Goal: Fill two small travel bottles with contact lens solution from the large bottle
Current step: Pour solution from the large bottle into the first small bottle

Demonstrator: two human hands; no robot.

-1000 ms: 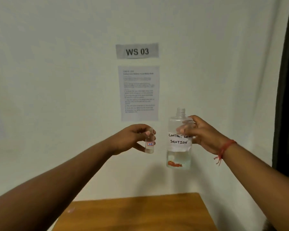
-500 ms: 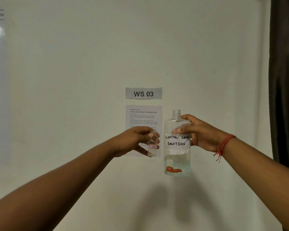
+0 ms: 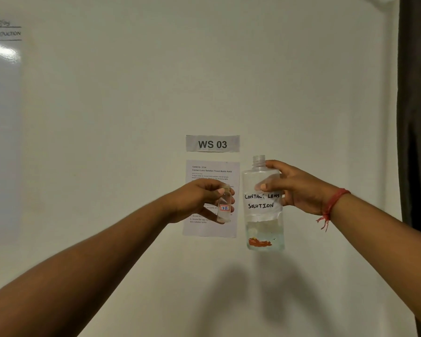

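Pale wall [image 3: 107, 117], grey "WS 03" sign [image 3: 212, 143] above a printed instruction sheet [image 3: 210, 227], glossy whiteboard [image 3: 1, 142] at left, dark curtain [image 3: 417, 117] at right

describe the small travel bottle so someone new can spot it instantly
Start at the grey WS 03 sign on the wall; the printed task sheet hangs just below it. In front of that sheet, the left hand holds the small travel bottle upright. Unlike the large bottle handwritten CONTACT LENS SOLUTION in the right hand, it is a tiny clear vial with a red-bordered "17B" tag.
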